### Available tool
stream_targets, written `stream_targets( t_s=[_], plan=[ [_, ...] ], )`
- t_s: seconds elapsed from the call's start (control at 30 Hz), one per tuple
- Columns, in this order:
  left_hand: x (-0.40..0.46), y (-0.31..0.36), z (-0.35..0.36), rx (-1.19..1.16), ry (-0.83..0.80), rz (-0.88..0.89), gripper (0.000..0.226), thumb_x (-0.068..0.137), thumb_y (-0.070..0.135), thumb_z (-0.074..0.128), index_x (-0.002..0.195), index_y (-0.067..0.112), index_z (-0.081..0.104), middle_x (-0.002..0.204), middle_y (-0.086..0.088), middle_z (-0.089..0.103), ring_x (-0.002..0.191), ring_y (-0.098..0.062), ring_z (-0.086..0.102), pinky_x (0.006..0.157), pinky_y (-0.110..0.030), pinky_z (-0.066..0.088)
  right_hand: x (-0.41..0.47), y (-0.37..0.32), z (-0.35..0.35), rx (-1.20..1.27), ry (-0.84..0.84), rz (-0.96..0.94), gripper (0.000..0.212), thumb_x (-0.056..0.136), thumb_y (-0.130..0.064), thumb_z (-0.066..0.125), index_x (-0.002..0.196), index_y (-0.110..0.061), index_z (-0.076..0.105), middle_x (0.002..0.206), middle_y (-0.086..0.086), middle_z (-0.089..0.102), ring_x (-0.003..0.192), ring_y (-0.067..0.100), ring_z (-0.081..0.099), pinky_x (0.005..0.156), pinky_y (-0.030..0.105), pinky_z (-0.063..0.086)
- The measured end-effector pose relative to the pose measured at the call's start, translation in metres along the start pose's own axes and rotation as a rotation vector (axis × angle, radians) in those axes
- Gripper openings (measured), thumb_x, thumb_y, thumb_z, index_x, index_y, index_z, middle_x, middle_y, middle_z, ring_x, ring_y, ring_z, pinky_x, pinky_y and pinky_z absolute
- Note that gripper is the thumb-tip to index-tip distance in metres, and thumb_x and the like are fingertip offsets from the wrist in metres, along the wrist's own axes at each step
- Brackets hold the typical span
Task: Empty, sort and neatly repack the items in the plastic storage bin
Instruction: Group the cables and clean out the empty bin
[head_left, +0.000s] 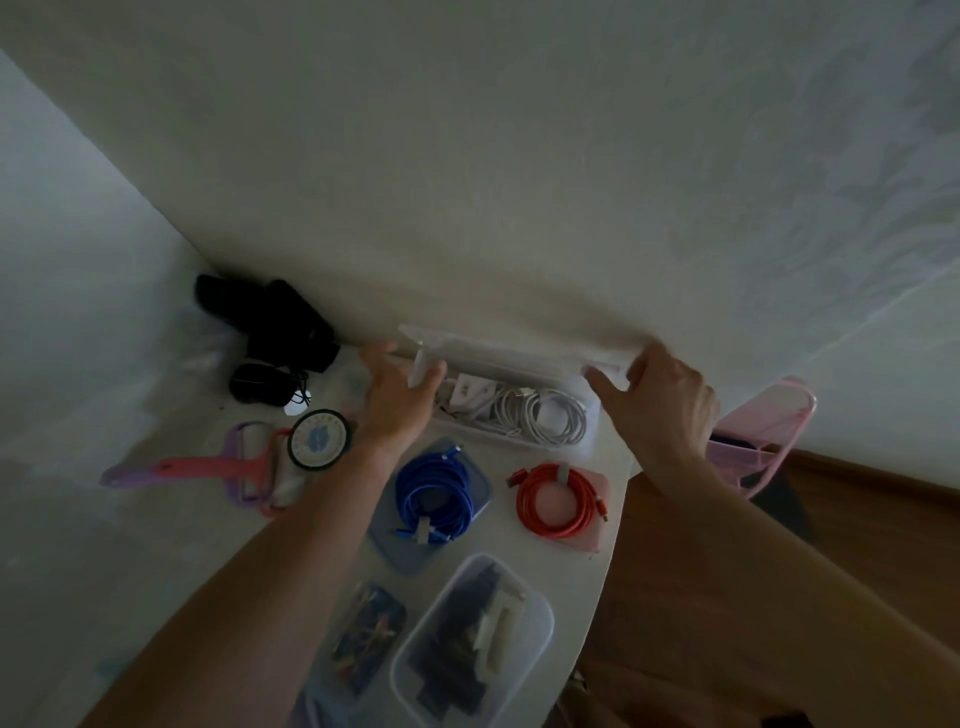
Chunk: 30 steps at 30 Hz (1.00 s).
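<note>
A clear plastic bin (519, 441) stands against the wall at the back of the white table. It holds coiled white cables (540, 415) and white adapters (467, 389). A clear lid (519, 353) is tilted up over the bin's far side. My left hand (400, 400) grips the lid's left end between thumb and fingers. My right hand (665, 405) holds its right end, thumb reaching toward the bin. In front of the bin lie a blue cable coil (436, 493) on a blue lid and a red cable coil (561, 499) on a pink lid.
Near the front edge sit a clear container (530, 613) of black and white items and a small box of coloured bits (369, 634). To the left lie lint rollers (208, 467), a round black-rimmed disc (319, 439), a black mouse (260, 384) and a black device (280, 322). A pink basket (769, 441) stands at the right.
</note>
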<state>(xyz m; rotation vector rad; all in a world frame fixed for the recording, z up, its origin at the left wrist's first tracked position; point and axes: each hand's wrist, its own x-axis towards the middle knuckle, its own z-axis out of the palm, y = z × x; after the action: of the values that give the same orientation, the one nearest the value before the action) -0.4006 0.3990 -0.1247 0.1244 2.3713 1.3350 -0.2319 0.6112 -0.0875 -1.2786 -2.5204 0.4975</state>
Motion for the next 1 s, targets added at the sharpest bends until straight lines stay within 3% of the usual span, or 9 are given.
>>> stream_targets(
  t_s=[0.13,0.27,0.37,0.47,0.57,0.67,0.8,0.9,1.0],
  plan=[
    [0.002,0.012,0.0,0.228,-0.037,0.07,0.044,0.102,0.048,0.041,0.125,0.012,0.054,0.124,-0.006,0.058,0.115,-0.025,0.055,0.086,-0.03,0.038,-0.034,0.013,0.004,-0.008,-0.279,0.087,0.052,0.077,-0.071,0.064,0.071,-0.019,0.063,0.062,-0.005,0.064,0.06,0.016,0.063,0.059,0.026,0.05],
    [-0.004,0.03,-0.003,0.225,-0.057,0.15,0.039,0.105,0.042,0.039,0.123,0.013,0.056,0.123,-0.003,0.059,0.117,-0.021,0.054,0.088,-0.025,0.033,-0.075,0.023,0.024,-0.116,-0.465,0.025,0.043,0.075,-0.067,0.064,0.091,-0.027,0.063,0.086,-0.005,0.067,0.08,0.02,0.066,0.064,0.028,0.049],
    [-0.001,0.037,-0.009,0.218,-0.06,0.145,0.038,0.103,0.043,0.043,0.119,0.012,0.058,0.124,-0.008,0.062,0.114,-0.024,0.057,0.084,-0.028,0.037,-0.083,0.022,0.031,-0.128,-0.453,-0.013,0.03,0.08,-0.046,0.067,0.095,-0.021,0.061,0.096,-0.001,0.061,0.083,0.025,0.063,0.065,0.032,0.047],
    [0.005,0.038,-0.018,0.163,-0.103,0.111,0.036,0.1,0.047,0.048,0.119,0.021,0.062,0.127,-0.002,0.064,0.113,-0.018,0.058,0.091,-0.032,0.045,-0.081,0.022,0.027,-0.089,-0.447,0.025,0.025,0.077,-0.04,0.071,0.092,-0.022,0.061,0.091,-0.002,0.062,0.077,0.023,0.062,0.063,0.032,0.049],
    [0.007,0.037,-0.025,0.132,-0.181,0.083,0.033,0.102,0.046,0.045,0.124,0.029,0.063,0.134,0.004,0.06,0.113,-0.008,0.053,0.091,-0.027,0.04,-0.074,0.017,0.013,0.119,-0.438,0.122,0.021,0.071,-0.034,0.076,0.081,-0.026,0.06,0.071,-0.007,0.066,0.063,0.014,0.064,0.057,0.031,0.055],
    [0.007,0.034,-0.029,0.111,-0.279,0.117,0.036,0.106,0.034,0.04,0.139,0.032,0.054,0.145,0.014,0.05,0.128,0.0,0.045,0.102,-0.022,0.035,-0.063,-0.004,0.002,0.401,-0.423,0.168,0.022,0.072,-0.028,0.083,0.078,-0.026,0.062,0.068,-0.01,0.069,0.058,0.004,0.066,0.051,0.023,0.055],
    [0.012,0.022,-0.027,0.137,-0.318,0.13,0.047,0.104,0.015,0.037,0.146,0.037,0.044,0.154,0.013,0.039,0.142,-0.005,0.033,0.118,-0.032,0.028,-0.04,-0.055,0.025,0.758,-0.392,0.229,0.022,0.075,-0.024,0.084,0.086,-0.019,0.066,0.082,-0.004,0.073,0.075,0.008,0.07,0.064,0.031,0.062],
    [0.019,0.008,-0.027,0.277,-0.321,0.164,0.062,0.099,0.005,0.036,0.147,0.043,0.038,0.158,0.003,0.033,0.146,-0.013,0.031,0.12,-0.034,0.028,-0.022,-0.085,0.056,0.746,-0.337,0.121,0.024,0.078,-0.029,0.082,0.091,-0.018,0.065,0.081,-0.007,0.072,0.071,0.003,0.068,0.057,0.019,0.056],
    [0.021,-0.001,-0.029,0.341,-0.353,0.15,0.071,0.098,-0.002,0.039,0.152,0.042,0.027,0.159,-0.003,0.027,0.145,-0.02,0.032,0.118,-0.035,0.03,-0.011,-0.095,0.088,0.702,-0.378,0.02,0.021,0.08,-0.029,0.08,0.092,-0.02,0.065,0.083,-0.006,0.074,0.073,0.006,0.069,0.064,0.025,0.058]
  ],
)
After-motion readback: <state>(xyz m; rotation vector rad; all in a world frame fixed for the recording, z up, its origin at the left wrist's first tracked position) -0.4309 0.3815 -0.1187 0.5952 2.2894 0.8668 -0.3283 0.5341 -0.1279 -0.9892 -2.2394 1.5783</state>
